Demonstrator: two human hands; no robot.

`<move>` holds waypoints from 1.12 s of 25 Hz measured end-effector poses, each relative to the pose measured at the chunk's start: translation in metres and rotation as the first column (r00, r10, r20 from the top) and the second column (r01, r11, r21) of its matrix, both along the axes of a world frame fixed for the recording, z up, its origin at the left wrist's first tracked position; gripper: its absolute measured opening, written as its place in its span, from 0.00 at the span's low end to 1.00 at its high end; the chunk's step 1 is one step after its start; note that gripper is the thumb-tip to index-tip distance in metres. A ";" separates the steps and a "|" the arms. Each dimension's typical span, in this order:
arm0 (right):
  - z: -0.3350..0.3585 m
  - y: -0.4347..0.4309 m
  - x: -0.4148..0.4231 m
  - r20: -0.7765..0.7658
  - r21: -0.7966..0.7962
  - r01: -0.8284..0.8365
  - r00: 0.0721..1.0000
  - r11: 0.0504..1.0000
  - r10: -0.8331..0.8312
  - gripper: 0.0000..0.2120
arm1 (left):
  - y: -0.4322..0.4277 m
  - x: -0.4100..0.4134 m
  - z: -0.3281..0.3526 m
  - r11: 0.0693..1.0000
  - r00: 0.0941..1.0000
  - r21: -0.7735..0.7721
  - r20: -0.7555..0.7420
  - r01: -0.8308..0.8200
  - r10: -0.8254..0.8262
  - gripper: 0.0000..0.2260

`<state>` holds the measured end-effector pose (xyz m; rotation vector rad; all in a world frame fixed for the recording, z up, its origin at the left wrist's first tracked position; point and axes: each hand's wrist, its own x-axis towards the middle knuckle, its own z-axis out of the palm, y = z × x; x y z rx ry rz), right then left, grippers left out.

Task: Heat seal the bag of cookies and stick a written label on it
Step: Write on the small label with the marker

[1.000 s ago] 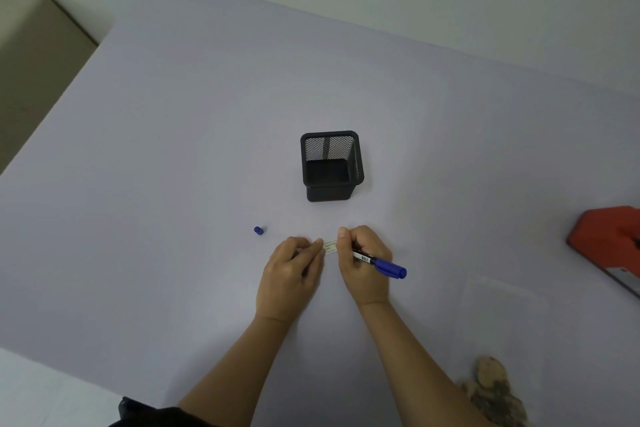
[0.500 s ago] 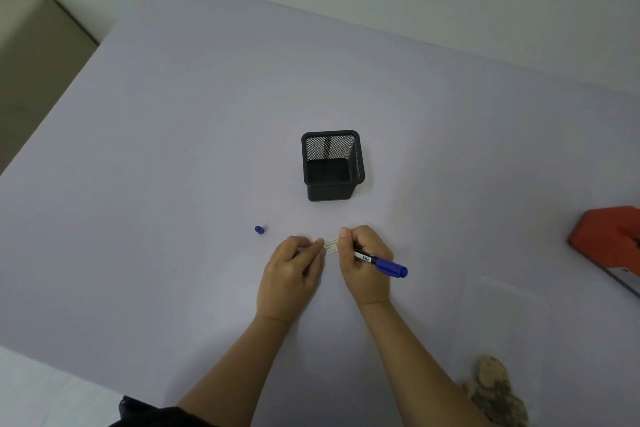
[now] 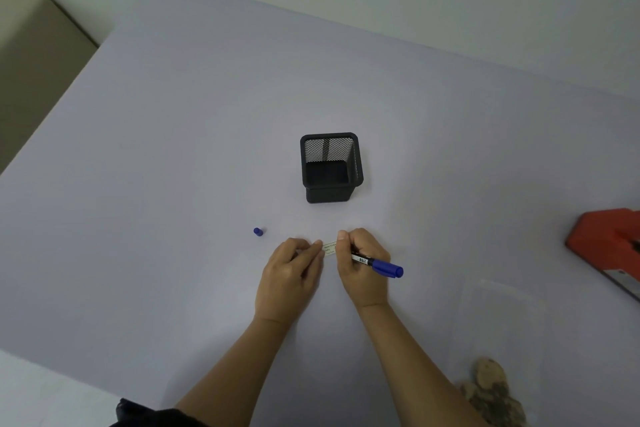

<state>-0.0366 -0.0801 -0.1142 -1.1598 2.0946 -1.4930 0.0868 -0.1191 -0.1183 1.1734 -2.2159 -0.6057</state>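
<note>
A small white label (image 3: 329, 248) lies on the lilac table (image 3: 207, 114) between my two hands. My left hand (image 3: 289, 279) presses its fingertips on the label's left end. My right hand (image 3: 362, 267) grips a blue marker (image 3: 379, 265) with its tip on the label's right part; the tip is hidden by my fingers. The marker's blue cap (image 3: 257, 231) lies loose to the left. A clear bag (image 3: 502, 333) with brown cookies (image 3: 491, 392) at its bottom lies flat at the lower right. The red heat sealer (image 3: 609, 246) sits at the right edge.
A black mesh pen holder (image 3: 330, 166) stands just beyond my hands. A beige piece of furniture (image 3: 31, 52) is off the table's left side. A pale wall runs behind the table's far edge.
</note>
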 end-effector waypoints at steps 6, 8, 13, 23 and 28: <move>0.001 0.000 0.000 0.005 -0.007 -0.007 1.000 1.000 0.007 0.18 | 0.000 0.000 -0.001 1.000 1.000 -0.004 0.010 0.003 -0.003 0.12; 0.001 0.000 0.000 0.012 -0.007 -0.005 1.000 1.000 0.005 0.18 | 0.000 0.000 0.000 1.000 1.000 -0.005 0.014 0.003 -0.003 0.12; 0.000 0.001 0.000 0.017 -0.012 0.001 1.000 1.000 -0.001 0.17 | 0.001 0.000 0.000 1.000 1.000 -0.014 0.018 0.008 -0.008 0.12; -0.002 0.001 0.000 -0.017 -0.059 -0.039 0.999 0.997 0.038 0.16 | 0.001 0.000 0.001 1.000 1.000 -0.020 0.016 0.007 -0.007 0.12; -0.002 0.001 0.000 -0.007 -0.072 -0.030 1.000 0.997 0.030 0.15 | 0.000 0.000 0.000 1.000 1.000 -0.025 0.022 0.013 -0.013 0.12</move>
